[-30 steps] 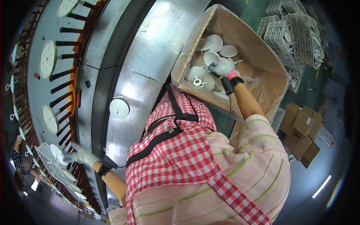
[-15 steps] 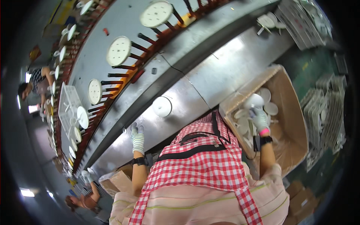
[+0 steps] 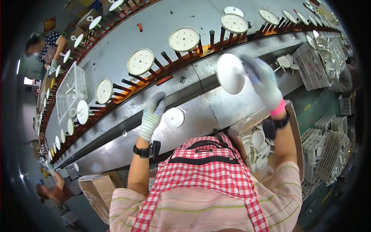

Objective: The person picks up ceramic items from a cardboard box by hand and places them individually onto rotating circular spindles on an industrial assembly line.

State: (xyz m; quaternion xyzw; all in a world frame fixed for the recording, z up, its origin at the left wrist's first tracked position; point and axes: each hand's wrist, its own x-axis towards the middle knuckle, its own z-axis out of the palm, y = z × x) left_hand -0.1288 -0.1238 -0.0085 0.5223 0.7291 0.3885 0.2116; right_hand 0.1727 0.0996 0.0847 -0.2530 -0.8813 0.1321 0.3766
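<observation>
My right hand [image 3: 264,82], in a white glove with a pink band at the wrist, is raised over the metal bench. It grips a white round disc [image 3: 230,73] from behind; the fingers are partly hidden and slightly blurred. My left hand [image 3: 152,115], gloved too, hovers over the bench's far edge, empty, with its fingers slightly bent and apart. To its right another white disc [image 3: 174,118] with a short stem lies on the metal bench [image 3: 195,112]. Beyond the hands runs a line of black-tipped upright rods, several bearing holed cream discs [image 3: 184,39].
A carton [image 3: 292,116] of white discs stands at my right. White plastic crates [image 3: 309,63] with white parts are stacked farther right. Across the line is a clear plastic basket [image 3: 72,91]. Two people work at the left. An open box [image 3: 94,189] sits left of me.
My right hand has come up out of the carton with a white disc and moved over the bench. My left hand has lifted and moved forward. The view has turned.
</observation>
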